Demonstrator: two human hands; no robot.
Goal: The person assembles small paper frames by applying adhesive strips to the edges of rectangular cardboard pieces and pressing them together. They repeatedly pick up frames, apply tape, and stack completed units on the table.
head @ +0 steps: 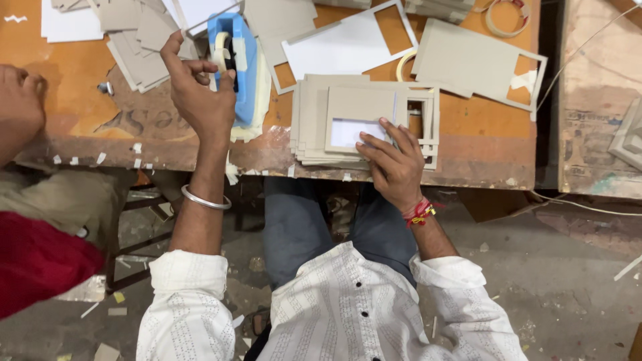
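- We see our left hand (198, 93) raised over the near edge of the worn orange wooden table (481, 144), its fingers curled and pinched at the roll of pale tape sitting in the blue plastic tape dispenser (242, 60).
- The thumb and forefinger close on the tape at the front of the dispenser; a thin strip seems to be between them, though it is too small for us to be sure.
- A plain silver metal bangle (206, 199) rings the left wrist.
- Our right hand (394, 164) lies flat, fingers spread narrowly, pressing on the top piece of a stack of grey cardboard frames (364, 120) at the table's near edge, directly in front of us.
- The top frame has a rectangular window showing white, and our fingertips (366, 138) rest along the window's right and lower border.
- A red and yellow thread band (421, 212) is tied round the right wrist.
- Beyond the stack lies a large grey cardboard frame with a white sheet over it (348, 43), and to its right another flat grey cardboard frame (471, 60).
- A loose heap of grey cardboard pieces (137, 40) spreads at the far left of the table, beside the dispenser.
- A beige ring of tape (507, 17) rests near the far right corner.
- At the left edge, another person's hand (20, 100) rests on the table, well apart from ours, with a red garment (37, 261) below it.
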